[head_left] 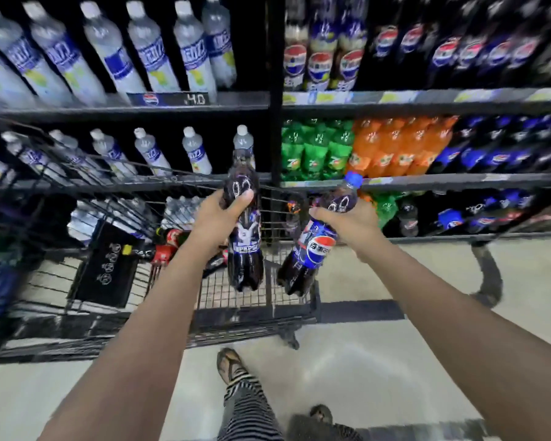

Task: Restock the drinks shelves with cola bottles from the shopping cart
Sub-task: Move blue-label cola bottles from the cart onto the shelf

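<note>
I am finding the shelves (427,181) blurring and the red bottles (166,246) in the shopping cart (236,326) partly hiding behind my left hand (223,214), which is gripping the first cola bottle (245,249) upright above the cart; my right hand (347,221) is gripping the second cola bottle (312,249), tilting, at the cart's right edge, beside open floor (379,361).
</note>
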`<state>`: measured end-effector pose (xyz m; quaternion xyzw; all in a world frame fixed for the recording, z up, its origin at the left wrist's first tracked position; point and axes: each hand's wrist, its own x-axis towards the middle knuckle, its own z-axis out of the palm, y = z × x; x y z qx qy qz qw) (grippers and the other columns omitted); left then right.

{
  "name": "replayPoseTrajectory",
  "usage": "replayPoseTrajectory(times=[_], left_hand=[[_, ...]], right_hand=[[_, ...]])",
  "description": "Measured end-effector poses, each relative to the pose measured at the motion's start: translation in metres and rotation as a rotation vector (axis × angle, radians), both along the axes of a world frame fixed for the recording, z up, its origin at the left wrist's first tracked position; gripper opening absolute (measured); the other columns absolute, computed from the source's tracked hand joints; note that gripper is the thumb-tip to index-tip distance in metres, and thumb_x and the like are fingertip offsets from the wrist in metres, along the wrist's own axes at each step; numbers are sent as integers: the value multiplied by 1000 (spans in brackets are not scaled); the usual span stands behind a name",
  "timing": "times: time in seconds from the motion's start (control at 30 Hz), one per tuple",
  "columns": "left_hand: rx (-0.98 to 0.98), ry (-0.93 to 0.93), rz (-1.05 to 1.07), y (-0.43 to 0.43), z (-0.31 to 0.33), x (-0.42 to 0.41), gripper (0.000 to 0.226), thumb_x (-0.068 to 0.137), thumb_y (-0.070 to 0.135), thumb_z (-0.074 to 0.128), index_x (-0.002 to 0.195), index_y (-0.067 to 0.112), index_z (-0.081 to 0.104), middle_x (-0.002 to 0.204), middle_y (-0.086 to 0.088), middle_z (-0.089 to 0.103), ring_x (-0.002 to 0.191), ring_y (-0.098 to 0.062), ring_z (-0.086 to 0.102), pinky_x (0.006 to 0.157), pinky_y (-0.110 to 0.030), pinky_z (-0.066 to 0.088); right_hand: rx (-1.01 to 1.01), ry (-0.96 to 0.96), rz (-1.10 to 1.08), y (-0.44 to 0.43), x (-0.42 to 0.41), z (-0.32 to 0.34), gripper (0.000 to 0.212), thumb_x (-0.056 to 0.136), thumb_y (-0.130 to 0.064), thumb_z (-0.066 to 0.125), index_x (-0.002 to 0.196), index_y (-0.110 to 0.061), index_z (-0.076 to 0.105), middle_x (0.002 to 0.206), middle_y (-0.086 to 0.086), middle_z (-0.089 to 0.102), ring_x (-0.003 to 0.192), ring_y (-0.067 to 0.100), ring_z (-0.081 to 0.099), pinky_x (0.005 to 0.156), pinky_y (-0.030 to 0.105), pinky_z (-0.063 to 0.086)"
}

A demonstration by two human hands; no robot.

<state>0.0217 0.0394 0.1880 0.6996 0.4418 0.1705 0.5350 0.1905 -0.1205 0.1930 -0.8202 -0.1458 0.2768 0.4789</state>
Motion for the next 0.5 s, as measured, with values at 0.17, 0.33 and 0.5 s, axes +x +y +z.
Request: replayPoseTrajectory(times=[0.17,0.33,0.5], left_hand=[[33,-140,-54,-65,45,65,25,93,33,60,108,13,63,91,2,63,79,-5,59,60,-3,40],[37,-213,-128,-109,70,122,14,92,27,62,99,15,63,85,5,63,71,2,57,56,-2,40],[55,-213,-203,-114,83,173,19,88,28,67,103,20,59,90,12,63,76,6,56,55,-2,41]], right_hand=[[-49,-107,-40,-79,50,51,42,52,-52,84,77,-21,71,85,1,74,82,18,69,79,42,57],[-31,-193,-78,-129,93,82,35,59,-46,84,76,-20,69,84,3,72,80,18,68,78,40,57],[10,-258,-67,-142,133,98,27,65,-39,84,70,-28,60,83,-2,71,78,13,67,74,34,56]])
